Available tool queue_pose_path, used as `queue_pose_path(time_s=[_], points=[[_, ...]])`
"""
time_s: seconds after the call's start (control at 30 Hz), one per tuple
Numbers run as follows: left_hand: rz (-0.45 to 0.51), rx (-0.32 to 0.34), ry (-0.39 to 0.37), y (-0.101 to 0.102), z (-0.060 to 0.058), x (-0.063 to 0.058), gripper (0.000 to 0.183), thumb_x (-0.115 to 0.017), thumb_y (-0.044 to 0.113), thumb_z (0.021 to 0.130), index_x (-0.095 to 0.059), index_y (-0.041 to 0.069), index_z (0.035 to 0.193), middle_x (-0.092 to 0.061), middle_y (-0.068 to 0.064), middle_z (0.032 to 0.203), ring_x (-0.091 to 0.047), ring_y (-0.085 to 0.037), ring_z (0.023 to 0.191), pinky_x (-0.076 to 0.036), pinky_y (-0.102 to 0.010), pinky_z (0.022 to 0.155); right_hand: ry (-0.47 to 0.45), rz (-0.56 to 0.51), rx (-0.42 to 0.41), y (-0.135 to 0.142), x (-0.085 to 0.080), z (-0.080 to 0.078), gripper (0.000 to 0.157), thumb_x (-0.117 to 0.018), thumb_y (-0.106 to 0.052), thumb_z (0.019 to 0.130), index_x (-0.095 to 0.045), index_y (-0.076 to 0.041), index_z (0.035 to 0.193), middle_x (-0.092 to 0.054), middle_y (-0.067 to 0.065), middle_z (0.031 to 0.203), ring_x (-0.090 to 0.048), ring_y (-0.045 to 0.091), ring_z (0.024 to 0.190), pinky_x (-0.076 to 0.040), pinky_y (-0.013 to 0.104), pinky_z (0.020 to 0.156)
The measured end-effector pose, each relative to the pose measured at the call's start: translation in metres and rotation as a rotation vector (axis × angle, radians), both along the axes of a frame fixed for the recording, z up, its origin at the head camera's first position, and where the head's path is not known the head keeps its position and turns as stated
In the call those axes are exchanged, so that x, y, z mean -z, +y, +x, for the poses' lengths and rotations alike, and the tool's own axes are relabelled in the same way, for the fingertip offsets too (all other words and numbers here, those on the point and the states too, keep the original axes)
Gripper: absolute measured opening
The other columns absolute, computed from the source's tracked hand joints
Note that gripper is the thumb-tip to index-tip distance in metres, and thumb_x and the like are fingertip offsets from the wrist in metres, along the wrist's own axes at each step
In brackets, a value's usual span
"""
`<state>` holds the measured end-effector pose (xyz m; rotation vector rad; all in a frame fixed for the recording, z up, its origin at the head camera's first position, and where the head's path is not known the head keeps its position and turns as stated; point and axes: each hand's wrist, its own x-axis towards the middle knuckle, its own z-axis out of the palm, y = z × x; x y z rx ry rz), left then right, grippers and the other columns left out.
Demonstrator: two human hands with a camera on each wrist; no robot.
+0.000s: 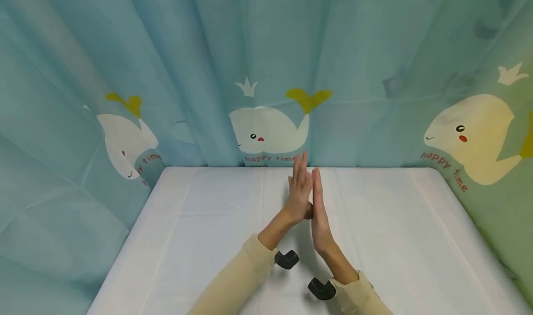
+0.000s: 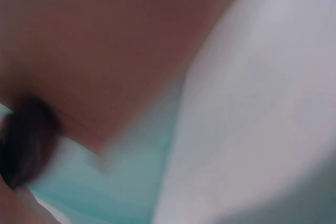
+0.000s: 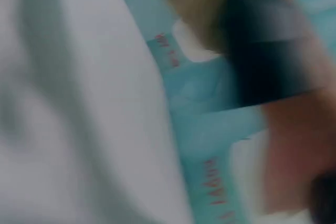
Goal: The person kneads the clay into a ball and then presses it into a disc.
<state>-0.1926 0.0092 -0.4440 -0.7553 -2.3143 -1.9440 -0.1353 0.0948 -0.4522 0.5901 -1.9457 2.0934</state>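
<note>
Blue curtain (image 1: 358, 51) hangs in folds behind a white table (image 1: 216, 227) in the head view, printed with whales (image 1: 270, 130), crowns (image 1: 247, 87) and red lettering (image 1: 266, 158). Over the table the left hand (image 1: 298, 194) and the right hand (image 1: 321, 220) face each other palm to palm, fingers straight and pointing away from the body. Between the lower parts of the palms sits a brown object (image 1: 308, 211), pressed from both sides; the hands cover much of it. The left fingertips overlap the end of the lettering below the middle whale. Cream sleeves (image 1: 233, 278) reach the wrists, and beside each cuff a black curved piece (image 1: 287, 259) juts inward over the table, near its counterpart.

From the left wrist, everything is blurred. Bare skin (image 2: 121, 40) fills the upper left and blocks much of the curtain. The object shows dark at the left edge, beside that skin; the table takes up the right. How the fingers lie cannot be told here.

From the right wrist, table and a soft shadow (image 3: 63, 77) fill the left. A dark band (image 3: 262, 40) and a sleeve stand before the curtain. Low at the right edge, a dark shape (image 3: 324, 198) is cut off, too unclear to identify.
</note>
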Motion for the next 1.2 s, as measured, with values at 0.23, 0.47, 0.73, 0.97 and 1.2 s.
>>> queue_pose_path(time_s=[0.23, 0.47, 0.73, 0.97, 1.2], points=[[0.152, 0.096, -0.029, 0.011, 0.021, 0.008, 0.076, -0.009, 0.065, 0.105, 0.005, 0.022, 0.166, 0.008, 0.004, 0.172, 0.006, -0.018, 0.157, -0.003, -0.059, 0.122, -0.02, 0.013, 0.039, 0.022, -0.011, -0.035, 0.057, -0.01, -0.042, 0.112, 0.001, -0.027, 0.167, 0.007, -0.004, 0.173, 0.009, 0.015, 0.157, 0.009, 0.056, 0.122], [0.181, 0.036, -0.022, 0.007, 0.017, -0.002, 0.069, -0.005, 0.056, 0.109, 0.007, 0.02, 0.166, 0.008, 0.001, 0.172, 0.007, -0.016, 0.157, 0.0, -0.053, 0.124, -0.077, -0.024, -0.02, 0.011, 0.02, -0.02, 0.056, -0.008, -0.037, 0.113, 0.001, -0.023, 0.167, 0.007, -0.003, 0.173, 0.009, 0.017, 0.157, -0.001, 0.044, 0.123], [0.093, 0.041, -0.128, 0.005, 0.013, 0.016, 0.07, -0.002, 0.061, 0.107, 0.007, 0.026, 0.166, 0.006, -0.003, 0.172, -0.055, -0.024, 0.122, -0.043, -0.047, 0.099, 0.019, -0.072, -0.003, 0.006, -0.001, -0.011, 0.057, -0.011, -0.038, 0.112, -0.003, -0.025, 0.167, -0.002, -0.003, 0.173, 0.004, 0.018, 0.158, 0.002, 0.044, 0.123], [0.285, 0.145, -0.119, 0.009, 0.029, 0.009, 0.065, -0.003, 0.056, 0.108, 0.009, 0.029, 0.166, 0.01, 0.005, 0.172, -0.038, -0.009, 0.074, -0.033, -0.02, 0.059, -0.069, 0.003, 0.024, 0.021, 0.001, -0.037, 0.055, -0.007, -0.042, 0.112, -0.002, -0.032, 0.166, 0.001, -0.018, 0.17, 0.006, 0.005, 0.155, 0.0, 0.045, 0.122], [0.153, -0.01, -0.032, 0.003, 0.006, 0.005, 0.076, -0.003, 0.063, 0.106, 0.008, 0.018, 0.166, 0.012, -0.002, 0.172, 0.01, -0.019, 0.157, -0.003, -0.054, 0.123, -0.011, -0.08, -0.075, 0.003, 0.018, -0.008, 0.057, -0.007, -0.036, 0.113, 0.0, -0.02, 0.167, 0.005, 0.0, 0.173, -0.034, -0.003, 0.137, -0.027, 0.02, 0.106]])
